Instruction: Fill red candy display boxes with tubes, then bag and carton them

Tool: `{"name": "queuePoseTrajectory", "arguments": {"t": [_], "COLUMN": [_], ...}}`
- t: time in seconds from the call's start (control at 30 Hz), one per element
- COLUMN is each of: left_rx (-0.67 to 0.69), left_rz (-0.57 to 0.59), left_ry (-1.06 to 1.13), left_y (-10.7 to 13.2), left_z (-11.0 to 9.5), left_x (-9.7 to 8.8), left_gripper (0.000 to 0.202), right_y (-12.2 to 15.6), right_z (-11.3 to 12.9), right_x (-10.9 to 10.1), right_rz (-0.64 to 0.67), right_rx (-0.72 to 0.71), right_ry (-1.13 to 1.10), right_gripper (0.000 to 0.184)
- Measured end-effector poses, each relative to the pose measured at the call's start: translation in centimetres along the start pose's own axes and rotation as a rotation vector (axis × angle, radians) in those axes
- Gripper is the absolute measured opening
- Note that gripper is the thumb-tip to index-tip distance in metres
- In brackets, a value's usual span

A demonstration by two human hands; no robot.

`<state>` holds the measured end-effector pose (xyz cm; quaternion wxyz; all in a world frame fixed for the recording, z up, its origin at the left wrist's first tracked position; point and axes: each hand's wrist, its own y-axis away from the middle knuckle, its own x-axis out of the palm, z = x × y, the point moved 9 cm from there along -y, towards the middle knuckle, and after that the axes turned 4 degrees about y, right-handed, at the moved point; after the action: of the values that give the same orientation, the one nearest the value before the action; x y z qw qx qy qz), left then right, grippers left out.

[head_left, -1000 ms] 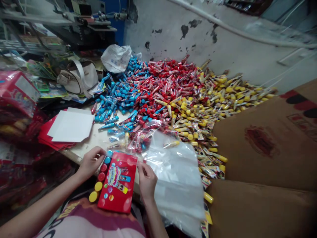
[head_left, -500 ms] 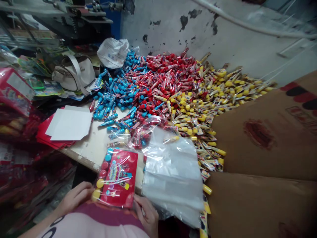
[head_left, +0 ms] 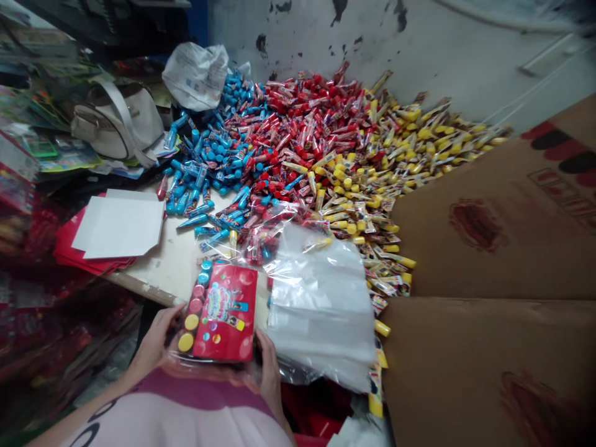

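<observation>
Holding a red candy display card (head_left: 224,313) inside a clear plastic bag (head_left: 207,363) just above the lap, the person grips the packet with both hands. The left hand (head_left: 153,346) is at its lower left corner, its fingers (head_left: 173,323) together and clamped on the plastic, while the right hand (head_left: 267,371) has its fingers (head_left: 263,351) closed on the lower right edge. Beside the packet, a stack of clear plastic bags (head_left: 319,310) lies on the counter (head_left: 162,267). Beyond it spreads a heap of wrapped blue (head_left: 209,161), red (head_left: 307,136) and yellow candy tubes (head_left: 419,146) against a stained wall (head_left: 419,43). Farther left are white sheets (head_left: 118,223) on red cards (head_left: 79,251), a white handbag (head_left: 116,118) and a crumpled plastic bag (head_left: 195,76). Flattened cardboard (head_left: 488,230) fills the right side.
</observation>
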<state>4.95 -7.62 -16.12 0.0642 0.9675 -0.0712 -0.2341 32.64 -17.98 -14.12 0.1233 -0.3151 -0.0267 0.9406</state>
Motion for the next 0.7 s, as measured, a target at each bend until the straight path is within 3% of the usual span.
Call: {"name": "queuePoseTrajectory", "arguments": {"t": [0.1,0.23,0.47,0.6,0.7], "left_rx": [-0.117,-0.243,-0.219,-0.189,-0.172], "left_rz": [-0.009,-0.055,-0.030,-0.005,0.017], "left_ry": [0.079,0.058,-0.015,-0.036,-0.031], "left_y": [-0.5,-0.1,0.3,-0.1,-0.3], "left_z": [1.0,1.7,1.8,0.4,-0.2], "left_x": [1.2,1.5,1.4,1.2,1.3], "left_gripper": [0.049,0.039,0.041,0.040,0.039], "right_y": [-0.8,-0.9,-0.8,-1.8,-2.2], "right_z": [0.3,0.3,-0.8,-1.2,-0.9], "right_x": [0.8,0.7,0.7,0.7,0.7], "right_rz": [0.066,0.021,-0.057,-0.054,-0.065], "right_rx": [-0.013,-0.019,-0.058,0.049,0.003], "right_ry": [-0.027,-0.091,-0.119,-0.089,-0.065], "right_gripper": [0.057,0.048,0.041,0.032,0.032]}}
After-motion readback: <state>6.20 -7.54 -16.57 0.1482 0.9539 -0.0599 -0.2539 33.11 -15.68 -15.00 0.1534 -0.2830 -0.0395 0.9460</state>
